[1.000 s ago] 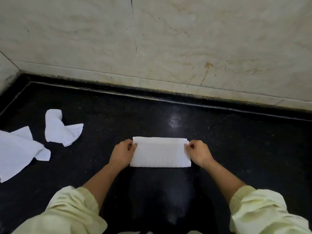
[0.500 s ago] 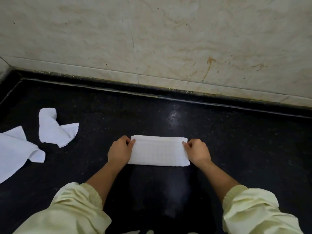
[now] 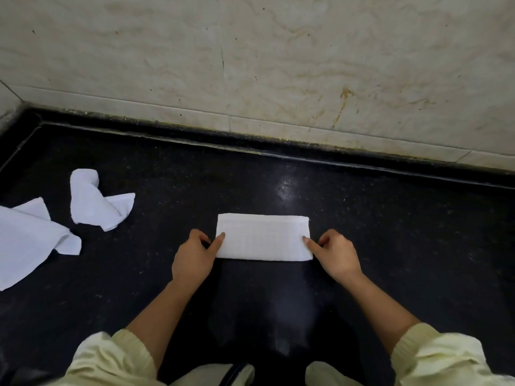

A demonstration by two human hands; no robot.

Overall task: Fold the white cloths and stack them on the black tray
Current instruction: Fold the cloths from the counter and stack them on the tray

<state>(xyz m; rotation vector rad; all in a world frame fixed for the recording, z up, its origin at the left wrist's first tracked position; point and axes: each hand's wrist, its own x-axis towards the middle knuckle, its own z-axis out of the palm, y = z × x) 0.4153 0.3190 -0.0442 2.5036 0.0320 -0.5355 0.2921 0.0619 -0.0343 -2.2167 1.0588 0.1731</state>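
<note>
A white cloth [image 3: 263, 238], folded into a long rectangle, lies flat on the black surface [image 3: 404, 232] in the middle of the view. My left hand [image 3: 192, 257] pinches its left end near the front corner, thumb on top. At the right end my right hand [image 3: 337, 254] pinches the cloth the same way. Two unfolded white cloths lie at the left: a crumpled one [image 3: 94, 207] and a larger one [image 3: 25, 243] cut off by the frame edge. I cannot make out a separate black tray.
A beige marble wall [image 3: 278, 65] rises along the back of the black surface, with a corner at the far left. My pale yellow sleeves fill the bottom corners of the view.
Both hands have slid from the cloth's far corners toward its near corners. The cloth itself has stayed in place.
</note>
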